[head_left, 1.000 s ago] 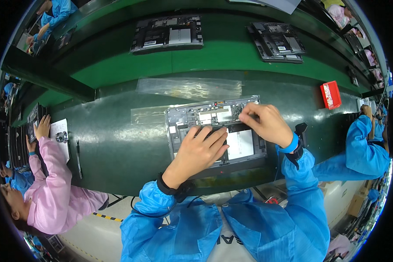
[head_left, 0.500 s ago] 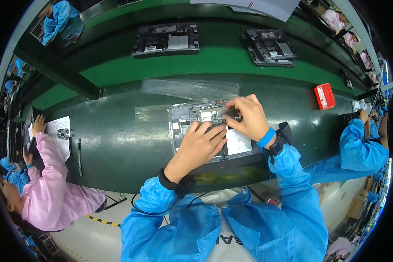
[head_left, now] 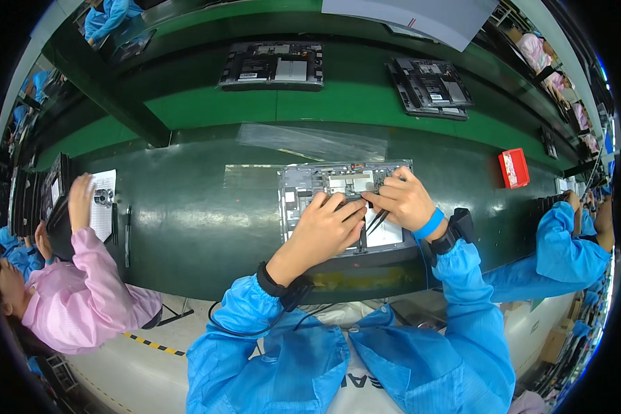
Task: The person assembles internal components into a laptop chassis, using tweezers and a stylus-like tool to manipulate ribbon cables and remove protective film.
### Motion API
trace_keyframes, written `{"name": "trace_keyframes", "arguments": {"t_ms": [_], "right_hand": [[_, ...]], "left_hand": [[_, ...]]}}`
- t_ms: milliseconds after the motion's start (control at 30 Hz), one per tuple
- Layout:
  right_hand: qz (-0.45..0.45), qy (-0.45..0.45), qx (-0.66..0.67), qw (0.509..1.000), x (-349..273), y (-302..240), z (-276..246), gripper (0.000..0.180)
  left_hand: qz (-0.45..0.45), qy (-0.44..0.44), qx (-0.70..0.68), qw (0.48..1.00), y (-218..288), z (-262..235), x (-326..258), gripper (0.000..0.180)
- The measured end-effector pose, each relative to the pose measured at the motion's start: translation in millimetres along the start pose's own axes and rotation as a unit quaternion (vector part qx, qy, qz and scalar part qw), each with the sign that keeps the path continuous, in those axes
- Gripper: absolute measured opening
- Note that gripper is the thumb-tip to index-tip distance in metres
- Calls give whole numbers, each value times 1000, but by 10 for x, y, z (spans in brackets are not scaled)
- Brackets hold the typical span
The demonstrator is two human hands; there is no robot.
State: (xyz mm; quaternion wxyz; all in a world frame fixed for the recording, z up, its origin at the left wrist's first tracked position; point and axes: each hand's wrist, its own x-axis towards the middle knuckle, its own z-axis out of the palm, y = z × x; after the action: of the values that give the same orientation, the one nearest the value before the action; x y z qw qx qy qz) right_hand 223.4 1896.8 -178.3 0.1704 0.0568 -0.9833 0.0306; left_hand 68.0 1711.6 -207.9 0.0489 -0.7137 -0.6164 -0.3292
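An opened laptop base [head_left: 291,181], its circuit board and a white-labelled battery [head_left: 385,234] exposed, lies on the bench in front of me. Stretched fingers of my left hand [head_left: 328,231] rest on its middle, at the lower edge of the board. Bent over the board's right part, my right hand [head_left: 406,202] has its index fingertip close to the left fingertips. Black tweezers [head_left: 375,222] stick out below the right palm, their tips over the battery. Whatever small part lies under the fingertips is hidden.
Clear plastic sheets [head_left: 310,141] lie behind the laptop. More opened laptops [head_left: 272,65] sit on the green shelf beyond. A red bin [head_left: 513,168] stands at right. At left, a co-worker in a pink sleeve [head_left: 93,262] sits near a paper sheet [head_left: 103,221] and a pen [head_left: 127,237].
The view has shifted slightly. My right fingers have moved from the board's upper right toward my left fingertips, and the tweezers now show below the palm. The co-worker's hand has left the stacked laptops.
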Motion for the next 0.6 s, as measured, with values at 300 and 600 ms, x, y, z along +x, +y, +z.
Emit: {"name": "trace_keyframes", "arguments": {"t_ms": [300, 600], "right_hand": [[125, -89, -16, 988, -40, -843, -645, 71], [307, 127, 547, 768, -1025, -1919, -624, 27]], "left_hand": [[15, 25, -32, 999, 420, -356, -94, 44], [26, 31, -211, 977, 1010, -448, -803, 37]]}}
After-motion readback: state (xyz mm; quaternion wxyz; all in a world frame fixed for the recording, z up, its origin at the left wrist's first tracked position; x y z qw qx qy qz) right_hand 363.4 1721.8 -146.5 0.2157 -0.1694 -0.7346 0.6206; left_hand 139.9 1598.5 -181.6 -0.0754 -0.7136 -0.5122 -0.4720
